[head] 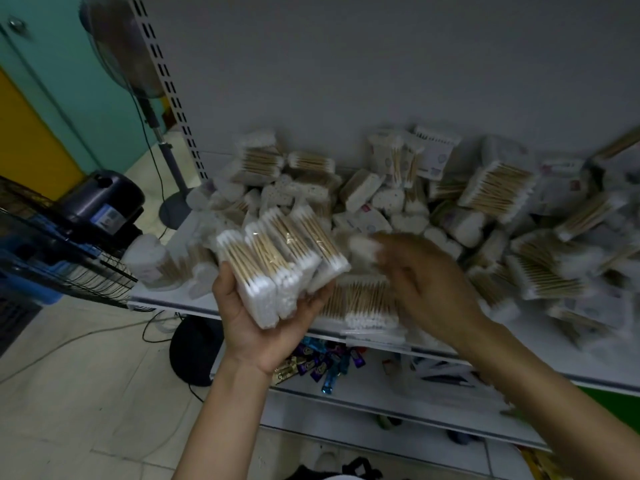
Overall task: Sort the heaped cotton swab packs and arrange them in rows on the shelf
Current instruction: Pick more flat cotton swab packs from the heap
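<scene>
My left hand [263,323] is palm up and grips a fanned stack of clear cotton swab packs [280,261] with wooden sticks, held above the front left edge of the white shelf [166,299]. My right hand [426,282] is blurred, back up, over the heap of swab packs [398,202], and its fingertips pinch a small white pack [363,247]. The heap covers the shelf from the middle to the right edge. Flat packs [367,303] lie at the front edge under my right hand.
A standing fan [138,64] and a black wire basket [69,258] are to the left of the shelf. A lower shelf [346,393] holds blue and purple wrapped items [322,362]. Cables run across the tiled floor.
</scene>
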A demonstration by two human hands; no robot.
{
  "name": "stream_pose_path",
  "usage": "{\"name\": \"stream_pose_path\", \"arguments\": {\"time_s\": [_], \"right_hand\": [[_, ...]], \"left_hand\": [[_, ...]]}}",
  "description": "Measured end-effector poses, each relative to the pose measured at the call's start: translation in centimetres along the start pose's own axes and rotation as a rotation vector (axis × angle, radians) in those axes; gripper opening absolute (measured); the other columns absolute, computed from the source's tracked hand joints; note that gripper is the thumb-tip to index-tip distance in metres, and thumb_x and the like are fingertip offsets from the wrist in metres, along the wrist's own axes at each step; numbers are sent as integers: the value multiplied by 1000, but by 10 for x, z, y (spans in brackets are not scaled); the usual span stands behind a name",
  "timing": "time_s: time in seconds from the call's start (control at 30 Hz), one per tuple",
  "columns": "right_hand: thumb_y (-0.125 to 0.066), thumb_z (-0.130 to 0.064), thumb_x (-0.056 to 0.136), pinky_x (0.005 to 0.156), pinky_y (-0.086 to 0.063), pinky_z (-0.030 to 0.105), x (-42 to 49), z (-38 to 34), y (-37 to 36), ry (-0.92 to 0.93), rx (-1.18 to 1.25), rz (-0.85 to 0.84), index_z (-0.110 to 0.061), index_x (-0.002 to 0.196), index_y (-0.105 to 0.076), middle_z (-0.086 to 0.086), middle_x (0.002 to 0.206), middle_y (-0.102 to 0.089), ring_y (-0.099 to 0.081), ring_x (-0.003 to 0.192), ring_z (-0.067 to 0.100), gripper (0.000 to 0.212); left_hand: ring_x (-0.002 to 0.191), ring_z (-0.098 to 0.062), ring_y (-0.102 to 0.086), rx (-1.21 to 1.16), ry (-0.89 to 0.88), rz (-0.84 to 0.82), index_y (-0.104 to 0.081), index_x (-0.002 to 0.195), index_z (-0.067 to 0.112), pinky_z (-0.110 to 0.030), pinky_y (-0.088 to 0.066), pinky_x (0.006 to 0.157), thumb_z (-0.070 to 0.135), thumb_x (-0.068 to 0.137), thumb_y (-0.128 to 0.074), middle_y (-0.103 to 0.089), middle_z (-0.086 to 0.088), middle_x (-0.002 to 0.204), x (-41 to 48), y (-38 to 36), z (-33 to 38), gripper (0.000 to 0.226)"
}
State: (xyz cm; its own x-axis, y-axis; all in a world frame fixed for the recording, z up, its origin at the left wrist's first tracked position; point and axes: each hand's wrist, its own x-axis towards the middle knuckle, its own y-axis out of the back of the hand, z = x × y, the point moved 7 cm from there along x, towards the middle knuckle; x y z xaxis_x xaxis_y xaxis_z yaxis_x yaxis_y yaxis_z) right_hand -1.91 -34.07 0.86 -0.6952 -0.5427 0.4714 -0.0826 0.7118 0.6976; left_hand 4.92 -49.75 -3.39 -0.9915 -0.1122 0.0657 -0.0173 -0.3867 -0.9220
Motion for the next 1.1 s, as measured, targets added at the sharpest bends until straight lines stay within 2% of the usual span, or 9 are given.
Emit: {"name": "stream_pose_path", "arguments": {"time_s": [0.17, 0.3, 0.4, 0.5, 0.67, 0.8, 0.87, 0.93, 1.1], "right_hand": [[-39, -25, 99, 50, -36, 18, 27, -16, 36, -150, 185, 160, -16, 80, -56, -7, 62, -53, -50, 58, 5, 26], [-40, -30, 96, 52, -33, 29, 47, -41, 18, -24, 74, -39, -34, 60, -40, -12, 50, -39, -42, 48, 5, 36], [-41, -26, 101, 53, -29, 31, 57, -38, 12, -122, 207, -28, -27, 54, -29, -9, 46, -34, -37, 46, 5, 49], [-37, -38, 101, 61, -39, 32, 60, -34, 2, -229, 220, -128, -22, 57, -43, -6, 55, -49, -49, 56, 9, 47], [-38, -46, 99, 73, -52, 35, 40, -9, 3, -381, 327, -86, -11, 96, -66, -2, 79, -68, -63, 77, 13, 45], [-67, -56, 78, 87, -41, 20, -8, 17, -25, -132, -137, -528, -23, 127, -57, -8, 121, -58, -51, 105, 3, 60], [-66, -61, 74, 99, -40, 31, -24, 29, -38, -26, -289, -589, -25, 132, -54, -2, 133, -54, -50, 118, 15, 70], [-58, -56, 79, 99, -43, 37, -25, 29, -39, -19, -266, -532, -22, 130, -57, 4, 134, -56, -52, 119, 22, 60], [-41, -37, 93, 78, -47, 15, -6, 13, -11, -143, 69, -206, -11, 105, -68, -1, 100, -69, -60, 86, 8, 39]], "left_hand": [[106, -22, -63, 133, 42, -75, -73, 103, 23, -43, -40, 102, 48, 43, -89, -69, -1, 109, 2, -8, 3, 67], [97, -17, -66, 195, 107, -147, -74, 100, 20, -34, -55, 87, 48, 52, -86, -71, 1, 100, 1, -17, -9, 56], [102, -24, -67, 169, 97, -115, -75, 100, 21, -51, -51, 93, 52, 46, -87, -71, -4, 104, 1, -17, -12, 63], [108, -31, -64, 178, 95, -83, -75, 101, 23, -65, -41, 95, 53, 40, -88, -69, -6, 110, 0, -14, -15, 69], [118, -34, -57, -47, 13, -51, -68, 112, 19, -60, -47, 92, 51, 59, -80, -62, -10, 123, -5, 8, -3, 63], [135, -35, -39, -90, 4, -120, -56, 130, 14, -57, -16, 114, 58, 89, -47, -50, -14, 139, -9, 22, 16, 61], [138, -36, -34, -130, 3, -86, -52, 134, 13, -58, -14, 114, 60, 92, -39, -47, -16, 143, -10, 31, 22, 64], [139, -37, -33, -182, 36, -50, -51, 135, 12, -59, -13, 113, 63, 94, -30, -46, -16, 144, -8, 37, 20, 69], [136, -38, -37, -190, 118, -81, -53, 133, 11, -59, -17, 113, 72, 91, -17, -48, -17, 141, -3, 39, 9, 83]]}}
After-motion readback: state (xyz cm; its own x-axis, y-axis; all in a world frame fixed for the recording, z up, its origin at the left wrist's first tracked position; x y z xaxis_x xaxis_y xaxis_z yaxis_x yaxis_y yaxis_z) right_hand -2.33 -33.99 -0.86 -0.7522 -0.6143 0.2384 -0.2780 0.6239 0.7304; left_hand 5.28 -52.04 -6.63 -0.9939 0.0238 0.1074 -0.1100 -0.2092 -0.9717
